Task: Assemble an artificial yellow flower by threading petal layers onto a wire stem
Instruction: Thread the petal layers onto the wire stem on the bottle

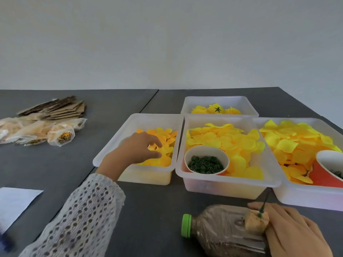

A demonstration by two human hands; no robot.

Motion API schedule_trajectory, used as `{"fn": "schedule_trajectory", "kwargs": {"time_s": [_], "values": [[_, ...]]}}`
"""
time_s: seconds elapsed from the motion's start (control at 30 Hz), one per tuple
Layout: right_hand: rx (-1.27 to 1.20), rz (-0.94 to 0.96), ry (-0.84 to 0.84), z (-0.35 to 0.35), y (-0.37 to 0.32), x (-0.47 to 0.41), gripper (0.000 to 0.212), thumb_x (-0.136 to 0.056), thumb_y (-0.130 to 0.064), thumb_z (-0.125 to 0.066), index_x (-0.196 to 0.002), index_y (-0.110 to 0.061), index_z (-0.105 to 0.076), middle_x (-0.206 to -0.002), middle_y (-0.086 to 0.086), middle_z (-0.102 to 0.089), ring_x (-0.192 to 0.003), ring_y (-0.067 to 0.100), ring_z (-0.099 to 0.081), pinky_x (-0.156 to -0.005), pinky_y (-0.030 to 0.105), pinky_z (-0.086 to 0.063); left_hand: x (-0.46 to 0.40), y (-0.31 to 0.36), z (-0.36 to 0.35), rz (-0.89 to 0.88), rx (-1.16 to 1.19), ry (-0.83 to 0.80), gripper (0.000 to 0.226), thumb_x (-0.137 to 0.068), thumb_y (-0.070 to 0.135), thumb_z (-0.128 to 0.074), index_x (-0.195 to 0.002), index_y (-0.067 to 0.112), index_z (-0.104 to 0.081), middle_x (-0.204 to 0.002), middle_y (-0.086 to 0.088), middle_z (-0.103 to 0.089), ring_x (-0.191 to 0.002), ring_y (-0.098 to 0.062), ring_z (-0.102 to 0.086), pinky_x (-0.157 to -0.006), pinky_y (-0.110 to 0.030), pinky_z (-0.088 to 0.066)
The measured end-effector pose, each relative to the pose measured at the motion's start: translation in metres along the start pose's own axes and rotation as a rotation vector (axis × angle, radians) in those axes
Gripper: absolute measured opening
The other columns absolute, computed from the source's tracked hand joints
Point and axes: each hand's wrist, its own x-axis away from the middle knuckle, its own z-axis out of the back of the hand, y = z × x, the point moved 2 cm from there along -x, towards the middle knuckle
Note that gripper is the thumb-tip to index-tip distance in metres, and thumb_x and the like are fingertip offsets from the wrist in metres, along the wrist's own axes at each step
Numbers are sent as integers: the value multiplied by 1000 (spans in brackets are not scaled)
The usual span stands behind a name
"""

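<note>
Petal layers — the orange-yellow ones — sit in the white bin right under your left hand. That hand reaches into the bin with fingers curled down onto the pile, fingertips touching the petals; thumb and index look close together over one petal, but I can't tell if you've actually got a pinch on it. Your right hand lies over the side of a plastic bottle lying on its side, filled with brown material, green cap pointing towards your left. Fingers are relaxed, mostly straight, draped on the bottle beside a tan block stuck to it. The wire stem — thin, green — stands tilted out of that block, just by your right index finger; it's not gripped. Beyond your right hand: a middle bin of paler yellow petals with a paper cup of small green rings in it, and further right another bin of yellow petals with a red cup leaning in it. Behind the middle bin, a smaller bin holds finished-looking yellow blooms, one showing a green star-shaped back. Far out past your left hand: cardboard pieces and plastic bags. Near your left sleeve, a sheet of white paper.
</note>
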Motion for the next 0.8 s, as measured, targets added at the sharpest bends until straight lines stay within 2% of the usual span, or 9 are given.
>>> {"fn": "schedule_trajectory", "kwargs": {"time_s": [0.1, 0.23, 0.33, 0.47, 0.57, 0.67, 0.8], "values": [[25, 33, -13, 1, 2, -3, 42, -95, -54, -25, -133, -58, -6, -143, -32, -15, -138, -6, -15, -115, 18, -9, -13, -6, -11, -24, -200, -119, 43, -77, 39, -79, -117, 40, -63, -106, 13, -53, -103, -14, -51, -83, -29, -44], [25, 13, -1, 2, 0, -5, 43, -94, -54, -26, -131, -59, -6, -141, -34, -16, -137, -7, -15, -114, 17, -10, -17, -10, -20, -23, -80, -156, 36, -74, 35, -80, -103, 40, -60, -97, 18, -60, -87, -5, -59, -62, -17, -40], [10, -8, 9, 1, 2, -5, 45, -94, -53, -29, -131, -60, -4, -143, -34, -14, -138, -7, -13, -115, 18, -11, -13, -7, -18, -50, -133, -103, 25, -77, 28, -76, -91, 38, -58, -91, 18, -58, -82, -4, -56, -63, -20, -42], [-5, -10, 9, 0, 5, -9, 50, -94, -54, -34, -133, -58, -5, -146, -33, -14, -138, -6, -14, -116, 21, -12, -6, -3, -5, -52, -115, 12, 17, -81, 31, -74, -82, 35, -57, -87, 12, -60, -82, -13, -57, -74, -32, -50], [-32, -12, 38, 2, 4, -7, 48, -93, -52, -35, -132, -60, -8, -144, -34, -17, -138, -6, -15, -116, 21, -14, -2, -2, 5, -65, -19, 75, 17, -82, 33, -76, -80, 26, -60, -78, 11, -57, -75, -11, -54, -69, -28, -44], [-17, -14, 58, 0, 1, -4, 43, -93, -47, -26, -131, -61, -10, -141, -37, -18, -137, -8, -16, -114, 19, -15, 3, 0, 15, -76, 145, 110, 21, -82, 30, -77, -76, 18, -61, -72, 7, -58, -67, -7, -52, -69, -28, -43], [-42, -55, 79, -2, 1, -5, 41, -96, -39, -22, -130, -61, -14, -139, -39, -22, -135, -7, -19, -113, 19, -16, 8, 5, 25, -93, 147, 127, 22, -87, 30, -72, -78, 13, -63, -69, 4, -59, -63, -9, -52, -61, -21, -39]]}}
